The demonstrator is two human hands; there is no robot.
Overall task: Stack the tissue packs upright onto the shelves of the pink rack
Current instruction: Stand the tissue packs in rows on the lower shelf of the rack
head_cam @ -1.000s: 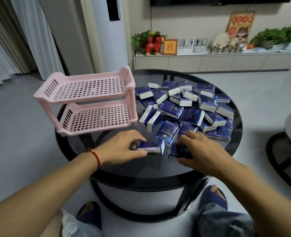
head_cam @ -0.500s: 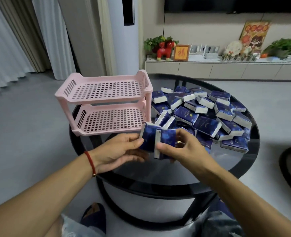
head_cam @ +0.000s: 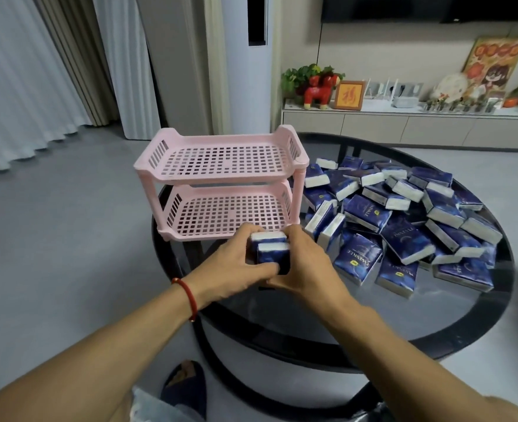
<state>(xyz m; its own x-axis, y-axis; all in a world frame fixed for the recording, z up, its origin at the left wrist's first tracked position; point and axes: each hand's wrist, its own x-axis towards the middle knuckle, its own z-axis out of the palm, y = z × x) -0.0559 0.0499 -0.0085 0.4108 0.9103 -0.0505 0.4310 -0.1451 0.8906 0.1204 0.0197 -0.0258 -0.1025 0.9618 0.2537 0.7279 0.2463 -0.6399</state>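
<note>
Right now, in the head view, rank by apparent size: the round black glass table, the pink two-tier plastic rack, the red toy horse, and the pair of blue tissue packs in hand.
1. Round black glass table
2. Pink two-tier plastic rack
3. and 4. Unsure: the pair of blue tissue packs looks about as big as the red toy horse, but the horse stands much farther away.

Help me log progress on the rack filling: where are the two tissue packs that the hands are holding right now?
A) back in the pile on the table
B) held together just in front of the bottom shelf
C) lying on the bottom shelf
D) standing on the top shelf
B: the left hand and right hand press the two tissue packs together in front of the pink rack, whose shelves both show bare.
</note>
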